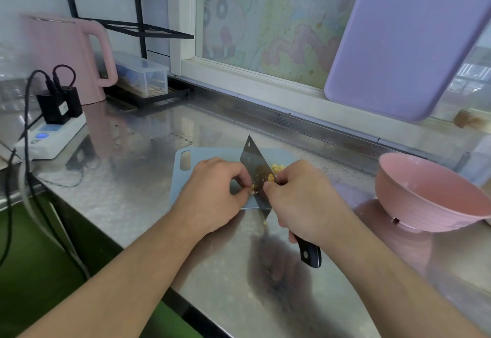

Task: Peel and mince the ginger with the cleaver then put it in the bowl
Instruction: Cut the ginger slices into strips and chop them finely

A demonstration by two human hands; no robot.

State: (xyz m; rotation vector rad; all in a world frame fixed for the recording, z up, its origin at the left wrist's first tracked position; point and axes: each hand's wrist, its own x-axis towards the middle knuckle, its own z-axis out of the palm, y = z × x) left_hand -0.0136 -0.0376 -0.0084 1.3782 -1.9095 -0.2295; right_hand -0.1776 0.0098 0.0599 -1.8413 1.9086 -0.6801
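A small blue cutting board lies on the steel counter. My right hand grips the black-handled cleaver, whose blade stands over the board. My left hand pinches a small yellow piece of ginger against the blade's left face. A little pile of cut ginger lies on the board behind the blade. One crumb of ginger sits on the counter just off the board. The pink bowl stands to the right, tilted on its foot and holding nothing that I can see.
A pink kettle and a white power strip with black plugs and cables stand at the left. A clear lidded box sits on a black rack behind. A purple board leans against the window. The counter's front edge runs diagonally below my arms.
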